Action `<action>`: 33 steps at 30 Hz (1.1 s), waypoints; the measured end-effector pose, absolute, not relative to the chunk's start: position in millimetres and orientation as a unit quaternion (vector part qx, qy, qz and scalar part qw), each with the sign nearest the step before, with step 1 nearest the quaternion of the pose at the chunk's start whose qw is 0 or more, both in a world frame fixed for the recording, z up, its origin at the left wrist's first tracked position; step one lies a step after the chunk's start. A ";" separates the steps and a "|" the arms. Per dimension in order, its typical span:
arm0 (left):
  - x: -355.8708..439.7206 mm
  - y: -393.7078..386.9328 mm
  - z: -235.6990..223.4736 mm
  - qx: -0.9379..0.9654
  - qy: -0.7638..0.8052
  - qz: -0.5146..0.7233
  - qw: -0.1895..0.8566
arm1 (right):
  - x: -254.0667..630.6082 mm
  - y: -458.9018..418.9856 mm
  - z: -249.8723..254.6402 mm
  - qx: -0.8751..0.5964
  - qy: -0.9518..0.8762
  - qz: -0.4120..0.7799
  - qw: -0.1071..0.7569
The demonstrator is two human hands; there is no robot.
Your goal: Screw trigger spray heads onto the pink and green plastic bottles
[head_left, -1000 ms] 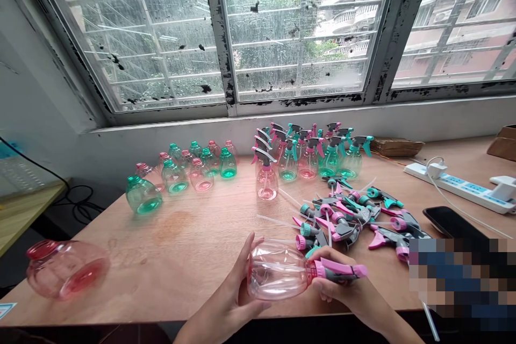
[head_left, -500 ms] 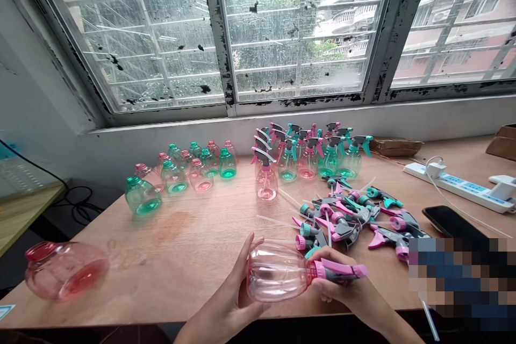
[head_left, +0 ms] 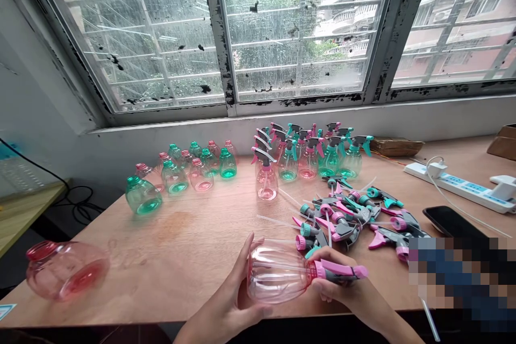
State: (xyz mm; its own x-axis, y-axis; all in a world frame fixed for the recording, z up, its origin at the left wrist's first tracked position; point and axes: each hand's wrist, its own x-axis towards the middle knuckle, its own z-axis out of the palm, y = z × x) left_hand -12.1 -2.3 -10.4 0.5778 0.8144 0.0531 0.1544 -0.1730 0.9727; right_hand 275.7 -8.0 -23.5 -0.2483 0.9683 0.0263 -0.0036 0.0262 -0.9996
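Left hand: the left hand (head_left: 223, 309) cups the underside of the pink bottle, fingers curled up around its body, a firm, closed grip.

Right hand: the right hand (head_left: 342, 287) closes around the bottle's neck and the trigger head (head_left: 338, 271), also a closed grip.

Bottle: the clear pink bottle (head_left: 274, 274) lies sideways between both hands, over the front of the tabletop (head_left: 181, 258), with its trigger head pointing right. I cannot tell how tightly the head is seated.

Handling: bottle and head look best kept in one straight line, with the left hand steadying the body while the right works at the neck.

Things: a loose pile of trigger heads (head_left: 338, 220) with thin tubes lies just past the right hand.

Rest: finished-looking upright sprayers (head_left: 310, 158) stand by the window sill, headless bottles (head_left: 197, 169) stand to their left, and a large pink bottle (head_left: 66, 271) lies on its side at far left. A power strip (head_left: 455, 185) and a phone (head_left: 453, 221) sit at right.
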 end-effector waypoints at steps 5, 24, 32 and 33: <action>-13.6 -2.2 -11.0 0.717 0.349 0.292 0.528 | 275.9 -8.3 -22.3 -0.403 -0.564 0.565 0.448; -14.9 -1.4 -10.8 0.716 0.353 0.289 0.528 | 277.4 -6.8 -25.3 -0.388 -0.556 0.576 0.457; -11.6 -2.9 -12.2 0.686 0.341 0.315 0.561 | 276.9 -8.0 -24.0 -0.383 -0.554 0.579 0.458; -12.1 -2.5 -13.1 0.687 0.341 0.311 0.561 | 276.9 -8.0 -24.0 -0.383 -0.554 0.579 0.458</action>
State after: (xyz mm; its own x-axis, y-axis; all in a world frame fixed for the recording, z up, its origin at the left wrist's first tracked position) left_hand -12.1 -2.5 -13.1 0.5733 0.8181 0.0456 0.1199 -0.1388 0.9830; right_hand 276.9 -8.0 -24.0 -0.2864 0.9560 0.0639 -0.1060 0.0347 -0.9938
